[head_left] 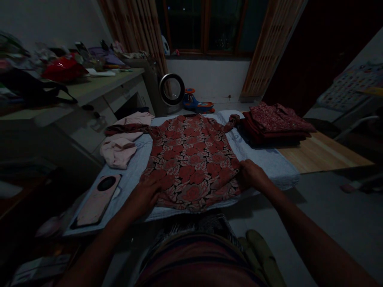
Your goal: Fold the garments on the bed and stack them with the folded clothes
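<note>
A floral shirt (194, 159) in red, grey and black lies spread out, its neck end away from me and its sleeves reaching out to both sides. At its lower left edge, my left hand (146, 193) is closed on the cloth, the fingers over the top. Opposite, my right hand (251, 174) pinches the lower right edge, where the fabric creases. Under the shirt is a pale blue quilted cover (269, 163). The left sleeve's end rests by some pale pink cloth (118, 151).
Folded dark red clothes (278, 123) are stacked at the right, beside a bare wooden board (326, 153). A phone-shaped pink case (97, 203) lies front left. Beyond stand a cluttered desk (98, 89), a round-framed fan (172, 89) and a blue ride-on toy (196, 103).
</note>
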Action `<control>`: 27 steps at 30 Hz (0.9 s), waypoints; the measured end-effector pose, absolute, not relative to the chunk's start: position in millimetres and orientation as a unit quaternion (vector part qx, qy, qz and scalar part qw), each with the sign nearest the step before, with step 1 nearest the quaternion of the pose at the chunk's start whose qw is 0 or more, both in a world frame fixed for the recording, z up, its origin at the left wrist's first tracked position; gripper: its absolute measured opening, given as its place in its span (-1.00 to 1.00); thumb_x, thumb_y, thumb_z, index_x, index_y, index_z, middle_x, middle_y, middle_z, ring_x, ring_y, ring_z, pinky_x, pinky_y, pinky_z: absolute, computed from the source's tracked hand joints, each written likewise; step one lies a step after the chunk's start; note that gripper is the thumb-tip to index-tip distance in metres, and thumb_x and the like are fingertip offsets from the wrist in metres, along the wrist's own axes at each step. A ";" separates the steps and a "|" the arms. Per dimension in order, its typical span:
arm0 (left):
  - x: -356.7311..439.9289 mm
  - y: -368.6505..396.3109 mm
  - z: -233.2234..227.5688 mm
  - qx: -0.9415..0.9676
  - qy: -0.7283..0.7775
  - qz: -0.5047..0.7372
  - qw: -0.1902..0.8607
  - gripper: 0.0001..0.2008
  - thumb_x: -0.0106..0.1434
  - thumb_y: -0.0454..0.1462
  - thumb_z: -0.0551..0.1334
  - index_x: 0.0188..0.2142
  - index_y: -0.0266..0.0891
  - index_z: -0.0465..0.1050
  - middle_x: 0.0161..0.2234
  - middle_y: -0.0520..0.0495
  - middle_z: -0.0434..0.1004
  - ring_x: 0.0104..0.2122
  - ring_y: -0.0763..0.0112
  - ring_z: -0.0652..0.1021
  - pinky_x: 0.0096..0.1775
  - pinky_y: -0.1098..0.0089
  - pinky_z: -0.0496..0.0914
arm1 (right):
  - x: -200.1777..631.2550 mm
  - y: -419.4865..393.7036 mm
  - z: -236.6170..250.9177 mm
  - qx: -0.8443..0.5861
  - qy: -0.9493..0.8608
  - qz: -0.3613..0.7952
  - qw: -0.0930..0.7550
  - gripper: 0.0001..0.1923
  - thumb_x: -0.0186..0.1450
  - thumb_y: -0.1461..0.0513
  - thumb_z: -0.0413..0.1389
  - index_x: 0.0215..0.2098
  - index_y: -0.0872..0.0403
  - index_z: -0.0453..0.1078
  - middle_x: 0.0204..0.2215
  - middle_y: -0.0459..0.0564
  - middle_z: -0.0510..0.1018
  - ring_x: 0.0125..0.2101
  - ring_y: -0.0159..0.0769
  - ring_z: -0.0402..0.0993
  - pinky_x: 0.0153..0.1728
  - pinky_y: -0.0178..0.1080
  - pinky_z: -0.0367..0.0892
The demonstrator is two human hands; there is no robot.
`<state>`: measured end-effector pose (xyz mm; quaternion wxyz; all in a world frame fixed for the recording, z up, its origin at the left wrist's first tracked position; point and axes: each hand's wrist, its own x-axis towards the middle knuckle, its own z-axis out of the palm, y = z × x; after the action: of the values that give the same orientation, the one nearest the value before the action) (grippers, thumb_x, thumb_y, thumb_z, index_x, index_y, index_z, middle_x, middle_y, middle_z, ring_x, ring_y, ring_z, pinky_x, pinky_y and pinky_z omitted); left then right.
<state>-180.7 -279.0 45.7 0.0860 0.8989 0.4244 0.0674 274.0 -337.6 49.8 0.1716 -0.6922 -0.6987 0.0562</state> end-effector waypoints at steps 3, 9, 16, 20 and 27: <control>-179.5 -280.9 43.1 0.903 0.406 0.079 0.119 -0.75 0.20 -0.31 0.13 -0.15 -0.15 0.50 0.01 -0.15 0.52 0.03 0.13 0.47 0.17 0.07 0.21 | 270.4 -334.1 51.7 -0.683 -0.660 0.128 0.286 -0.82 0.21 0.31 -0.03 -0.28 0.05 0.39 -0.35 -0.01 0.50 -0.31 -0.26 0.43 -0.26 -0.26 0.32; -189.0 -283.3 44.3 0.877 0.437 0.103 0.171 -0.78 0.18 -0.34 0.05 -0.29 -0.16 0.46 -0.26 -0.10 0.55 -0.17 0.21 0.53 -0.08 0.26 0.39 | 259.3 -339.9 61.9 -0.643 -0.434 0.414 0.476 -0.68 0.10 0.10 0.12 -0.19 -0.02 0.24 -0.47 -0.18 0.44 -0.55 -0.34 0.40 -0.53 -0.30 0.32; -199.3 -283.5 45.8 0.874 0.430 0.107 0.198 -0.75 0.20 -0.31 0.01 -0.31 -0.17 0.47 -0.29 -0.08 0.55 -0.24 0.25 0.54 -0.17 0.32 0.39 | 280.4 -344.8 79.3 -0.679 -0.473 0.366 0.426 -0.66 0.05 0.15 0.13 -0.19 0.04 0.35 -0.49 -0.15 0.47 -0.56 -0.38 0.37 -0.54 -0.35 0.26; -203.2 -281.0 49.4 0.869 0.430 0.093 0.226 -0.74 0.22 -0.27 0.02 -0.31 -0.16 0.50 -0.31 -0.06 0.57 -0.28 0.27 0.54 -0.20 0.35 0.39 | 279.6 -343.2 80.0 -0.681 -0.543 0.313 0.379 -0.76 0.08 0.21 0.07 -0.26 0.04 0.41 -0.50 -0.13 0.49 -0.48 -0.34 0.41 -0.48 -0.35 0.30; -204.5 -285.8 55.3 0.867 0.406 0.080 0.277 -0.74 0.20 -0.26 0.06 -0.31 -0.15 0.55 -0.29 -0.07 0.59 -0.23 0.25 0.54 -0.14 0.34 0.40 | 278.9 -346.3 73.1 -0.697 -0.517 0.299 0.398 -0.59 0.15 0.09 0.14 -0.05 0.03 0.36 -0.27 -0.05 0.51 -0.46 -0.34 0.46 -0.51 -0.33 0.34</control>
<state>-204.5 -285.8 55.3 0.2774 0.8673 0.4056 0.0796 278.9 -346.3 73.1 0.3984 -0.6966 -0.5166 0.2986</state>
